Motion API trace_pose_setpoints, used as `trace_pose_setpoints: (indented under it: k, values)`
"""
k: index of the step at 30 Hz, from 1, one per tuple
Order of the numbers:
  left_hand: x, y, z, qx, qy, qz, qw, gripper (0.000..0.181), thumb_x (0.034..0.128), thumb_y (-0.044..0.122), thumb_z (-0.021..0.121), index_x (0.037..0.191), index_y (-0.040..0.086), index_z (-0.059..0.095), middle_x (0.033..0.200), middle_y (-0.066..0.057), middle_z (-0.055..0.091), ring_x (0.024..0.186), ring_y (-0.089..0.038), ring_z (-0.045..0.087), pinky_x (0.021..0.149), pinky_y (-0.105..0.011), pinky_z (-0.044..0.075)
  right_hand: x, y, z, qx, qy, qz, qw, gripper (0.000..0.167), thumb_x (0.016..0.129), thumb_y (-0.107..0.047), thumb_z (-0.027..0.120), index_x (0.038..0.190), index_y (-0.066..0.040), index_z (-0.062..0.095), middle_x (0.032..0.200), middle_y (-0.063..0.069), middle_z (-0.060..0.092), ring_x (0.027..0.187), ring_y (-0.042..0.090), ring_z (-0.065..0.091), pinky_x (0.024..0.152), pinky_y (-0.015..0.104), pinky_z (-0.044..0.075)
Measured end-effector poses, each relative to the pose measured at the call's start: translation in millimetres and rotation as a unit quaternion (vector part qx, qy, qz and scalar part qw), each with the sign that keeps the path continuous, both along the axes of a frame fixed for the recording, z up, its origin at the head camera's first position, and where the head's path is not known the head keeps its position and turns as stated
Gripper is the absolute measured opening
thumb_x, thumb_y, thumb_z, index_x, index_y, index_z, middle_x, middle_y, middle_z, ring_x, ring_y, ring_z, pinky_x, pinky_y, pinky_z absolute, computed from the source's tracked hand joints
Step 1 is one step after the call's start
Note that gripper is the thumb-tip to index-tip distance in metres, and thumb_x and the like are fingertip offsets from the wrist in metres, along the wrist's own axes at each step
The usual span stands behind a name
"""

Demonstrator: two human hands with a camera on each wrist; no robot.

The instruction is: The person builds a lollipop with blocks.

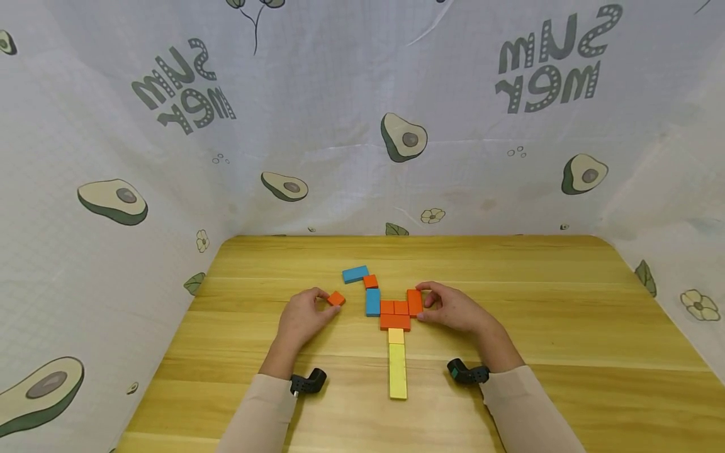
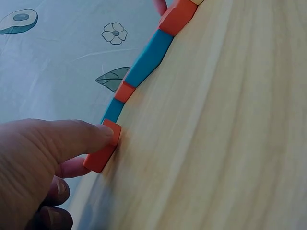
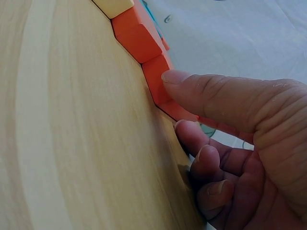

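My left hand (image 1: 306,318) pinches a small orange square block (image 1: 336,299) between thumb and fingers, left of the main group. In the left wrist view the thumb lies against that orange block (image 2: 100,158). My right hand (image 1: 457,309) holds an upright orange rectangular block (image 1: 415,303) by its ends, at the group's right side. In the right wrist view my thumb presses the near end of this block (image 3: 156,79). Beside it sit two small orange squares (image 1: 393,307) above a wide orange block (image 1: 394,322). An upright blue block (image 1: 372,302) adjoins on the left.
A small orange square (image 1: 370,281) and a tilted blue block (image 1: 355,274) continue up and left. Below the group run a pale yellow square (image 1: 396,336) and a long yellow block (image 1: 398,371). A printed curtain (image 1: 340,126) hangs behind the wooden table (image 1: 510,264).
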State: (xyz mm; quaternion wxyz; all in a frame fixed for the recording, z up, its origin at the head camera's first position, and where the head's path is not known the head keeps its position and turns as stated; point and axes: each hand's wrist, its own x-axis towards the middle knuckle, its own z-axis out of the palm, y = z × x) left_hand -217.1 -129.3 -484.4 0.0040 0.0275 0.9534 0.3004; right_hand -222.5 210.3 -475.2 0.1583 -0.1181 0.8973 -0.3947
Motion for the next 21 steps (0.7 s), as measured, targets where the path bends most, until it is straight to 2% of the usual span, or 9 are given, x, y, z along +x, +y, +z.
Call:
trace_pose_setpoints:
  k: [8, 14, 17, 21]
  values:
    - [-1.4, 0.4, -1.5, 0.002, 0.007, -0.009, 0.9999, 0.037, 0.0917, 0.04, 0.081, 0.116, 0.012, 0.076, 0.081, 0.0, 0.064, 0.069, -0.015, 0.054, 0.063, -0.031, 0.045, -0.6, 1, 0.7, -0.003, 0.0, 0.002, 1.0, 0.061, 0.093, -0.021, 0.082, 0.145, -0.004, 0.055, 0.106, 0.009, 0.061, 0.089, 0.02, 0.054, 0.081, 0.034, 0.046]
    - [-0.9, 2.5, 0.9, 0.034, 0.007, -0.018, 0.9992, 0.036, 0.0918, 0.037, 0.081, 0.117, 0.012, 0.077, 0.073, 0.0, 0.056, 0.063, -0.015, 0.048, 0.059, -0.029, 0.039, -1.0, 1, 0.8, 0.004, 0.0, -0.001, 1.0, 0.061, 0.093, -0.022, 0.082, 0.145, -0.005, 0.055, 0.106, 0.009, 0.061, 0.089, 0.02, 0.054, 0.081, 0.034, 0.047]
    - [-0.7, 4.9, 1.4, 0.048, 0.006, -0.03, 0.9984, 0.035, 0.0925, 0.037, 0.081, 0.118, 0.014, 0.077, 0.071, 0.001, 0.052, 0.061, -0.014, 0.045, 0.058, -0.028, 0.037, -1.5, 1, 0.1, 0.007, -0.004, -0.006, 0.9999, 0.061, 0.093, -0.022, 0.082, 0.145, -0.006, 0.055, 0.107, 0.008, 0.061, 0.09, 0.02, 0.054, 0.083, 0.034, 0.047]
    - [-1.2, 11.0, 1.7, 0.07, 0.01, -0.06, 0.9957, 0.034, 0.094, 0.037, 0.081, 0.12, 0.014, 0.077, 0.068, 0.002, 0.048, 0.058, -0.013, 0.04, 0.057, -0.027, 0.034, -1.2, 0, 0.1, 0.01, 0.001, -0.007, 0.9999, 0.06, 0.093, -0.022, 0.082, 0.145, -0.005, 0.056, 0.106, 0.008, 0.061, 0.091, 0.021, 0.054, 0.083, 0.034, 0.047]
